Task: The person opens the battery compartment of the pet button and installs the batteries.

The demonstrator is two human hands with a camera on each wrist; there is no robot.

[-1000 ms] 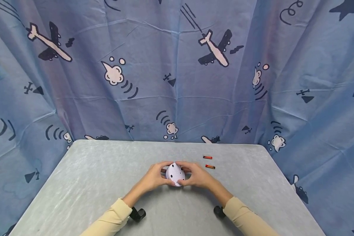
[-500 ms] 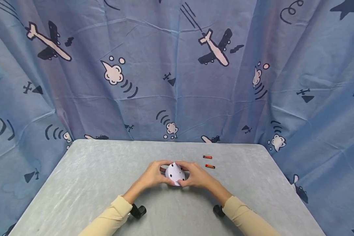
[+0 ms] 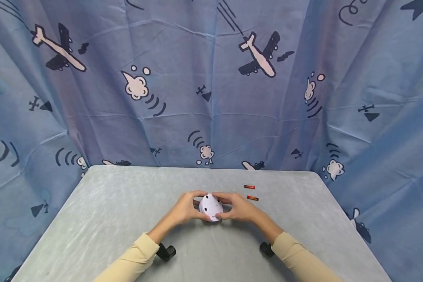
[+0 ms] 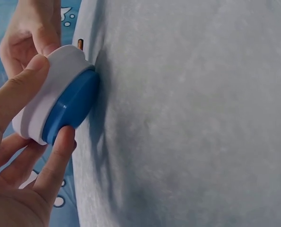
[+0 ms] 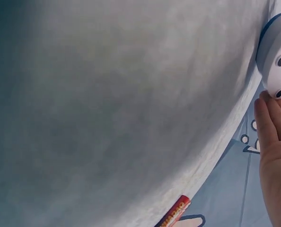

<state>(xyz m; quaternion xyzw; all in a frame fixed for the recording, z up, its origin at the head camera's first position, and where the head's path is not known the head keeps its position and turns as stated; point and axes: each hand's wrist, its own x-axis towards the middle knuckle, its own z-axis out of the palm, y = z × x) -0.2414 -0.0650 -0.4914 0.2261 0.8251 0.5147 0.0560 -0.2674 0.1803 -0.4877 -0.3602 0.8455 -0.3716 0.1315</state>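
Observation:
Between both hands is a rounded white device (image 3: 210, 205) with black round spots, its kind not plain from these frames. A blue disc-shaped base (image 4: 73, 105) shows on its underside in the left wrist view. My left hand (image 3: 184, 208) grips its left side, thumb on the white shell and a fingertip against the blue base. From the right, my right hand (image 3: 241, 208) holds it with thumb and fingers. The right wrist view catches only the device's spotted edge (image 5: 274, 66) and the right fingers (image 5: 267, 120) against it.
Two small red-and-black batteries lie right of the hands, one farther back (image 3: 249, 187) and one nearer (image 3: 252, 198). The grey-white table (image 3: 127, 196) ends at a blue curtain (image 3: 176, 98) printed with planes. Black wrist cameras sit at both cuffs.
My right hand and its thumb have shifted slightly to the right on the device. The left hand keeps its hold, and the head view has moved a little.

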